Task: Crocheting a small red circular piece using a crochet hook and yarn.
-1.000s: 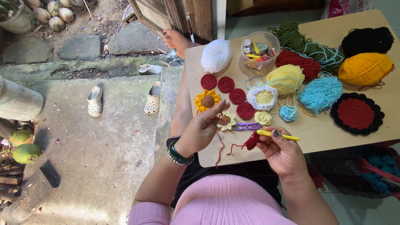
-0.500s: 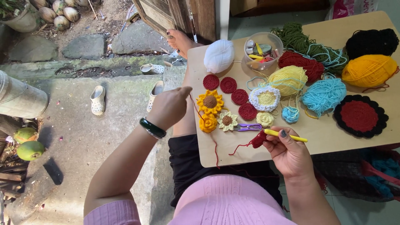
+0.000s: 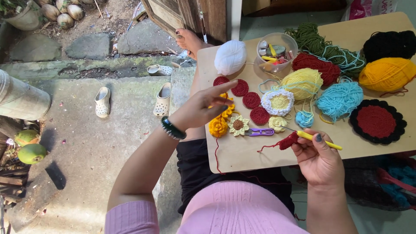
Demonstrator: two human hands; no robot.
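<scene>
Fingers hover over red crochet discs.

In my right hand I pinch a yellow crochet hook, lying nearly level, tip in a small dark-red crochet piece trailing red yarn. My left hand hovers open-fingered over the orange crochet flower.

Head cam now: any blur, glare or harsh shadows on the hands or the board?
Head view: soft daylight, no glare on the board. Left hand slightly soft at the fingertips, likely motion blur; right hand with the yellow hook is sharp. Only faint shadows under the yarn balls. Mild wide-angle bend toward the edges of the picture.
</scene>
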